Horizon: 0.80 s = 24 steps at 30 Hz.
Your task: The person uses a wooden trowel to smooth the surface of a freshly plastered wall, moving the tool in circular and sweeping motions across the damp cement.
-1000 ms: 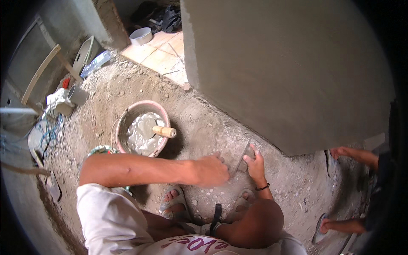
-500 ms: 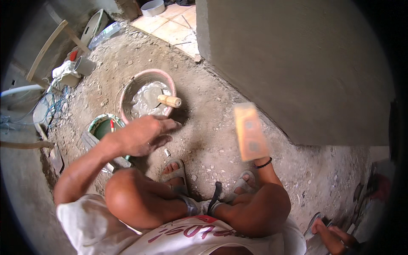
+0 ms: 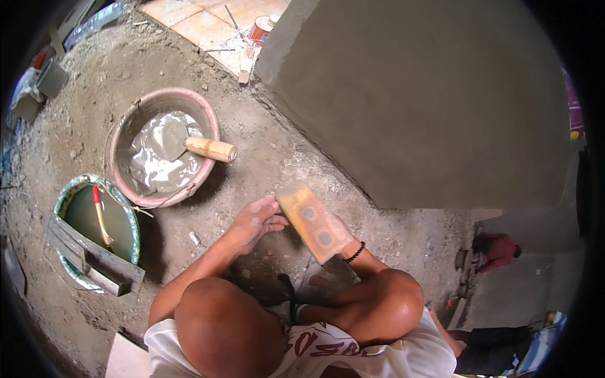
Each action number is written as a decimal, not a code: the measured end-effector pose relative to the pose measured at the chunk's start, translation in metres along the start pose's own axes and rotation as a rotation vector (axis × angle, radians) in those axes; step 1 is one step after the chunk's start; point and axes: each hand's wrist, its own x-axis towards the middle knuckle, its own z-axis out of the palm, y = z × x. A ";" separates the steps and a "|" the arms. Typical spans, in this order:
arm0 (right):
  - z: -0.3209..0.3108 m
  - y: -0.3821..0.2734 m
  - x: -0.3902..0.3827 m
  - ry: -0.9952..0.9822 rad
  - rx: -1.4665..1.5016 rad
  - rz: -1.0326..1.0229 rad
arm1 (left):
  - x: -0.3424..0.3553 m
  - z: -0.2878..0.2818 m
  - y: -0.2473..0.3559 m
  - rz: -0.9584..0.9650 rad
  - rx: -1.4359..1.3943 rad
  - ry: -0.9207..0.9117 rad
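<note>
My right hand (image 3: 341, 234) grips a flat rectangular yellow-orange float (image 3: 307, 222) with two round dark spots on its face. The float's other side and most of my fingers are hidden. Just left of its edge is my left hand (image 3: 253, 224), fingers stretched and apart, smudged with pale grey. Whether its fingertips touch the float I cannot tell. To the left sits a pink-rimmed bucket (image 3: 210, 110) of wet grey mortar (image 3: 149, 165). A trowel with a wooden handle (image 3: 211, 149) rests in it.
A green-rimmed bucket (image 3: 137, 234) of murky water holds a red-handled tool (image 3: 97, 195), with a steel trowel (image 3: 94, 264) across its rim. A smooth grey plastered wall (image 3: 428, 113) rises ahead right. A can (image 3: 262, 30) stands on tiles. Another person (image 3: 498, 252) bends at far right.
My left hand has come right, away from the mortar bucket, to beside the float. The float has drawn inward toward it. The whole view has shifted to the right.
</note>
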 end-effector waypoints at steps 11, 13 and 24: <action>-0.001 0.030 0.035 -0.035 -0.016 0.046 | -0.013 -0.035 0.003 0.070 -0.070 -0.030; -0.012 0.030 0.036 -0.051 -0.001 0.025 | -0.009 -0.025 -0.001 0.082 -0.055 -0.015; -0.025 0.048 0.037 0.050 0.140 -0.039 | 0.005 -0.030 -0.022 0.136 0.022 -0.015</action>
